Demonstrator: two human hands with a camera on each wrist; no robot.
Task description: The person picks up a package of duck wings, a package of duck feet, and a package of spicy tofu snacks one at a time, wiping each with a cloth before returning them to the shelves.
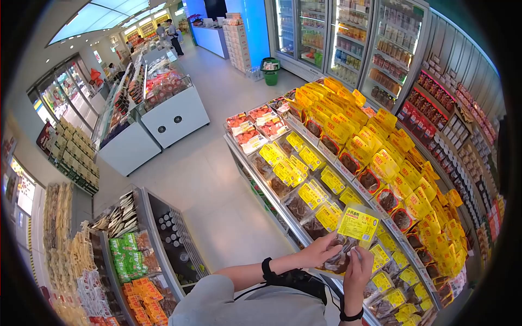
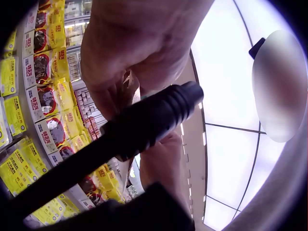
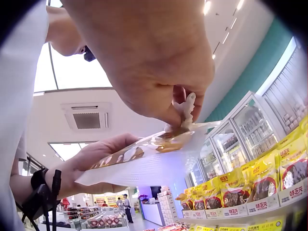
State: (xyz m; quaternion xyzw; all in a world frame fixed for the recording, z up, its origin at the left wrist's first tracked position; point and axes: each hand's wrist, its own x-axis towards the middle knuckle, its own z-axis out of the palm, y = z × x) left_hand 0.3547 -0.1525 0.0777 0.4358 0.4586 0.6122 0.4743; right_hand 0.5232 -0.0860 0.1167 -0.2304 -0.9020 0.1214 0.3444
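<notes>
Holding a clear plastic pack point(image 1: 336, 263) just above the bench point(image 1: 265, 187), the left hand point(image 1: 317, 253) has its thumb on top and its other fingers underneath. The right hand point(image 1: 359, 267) pinches a crumpled bit of the pack's clear wrap between its fingers. Yellow bags point(image 1: 383, 163) stand in rows along the bench; the glass-door fridges point(image 1: 348, 46) and a green basket point(image 1: 270, 77) are beyond it.
</notes>
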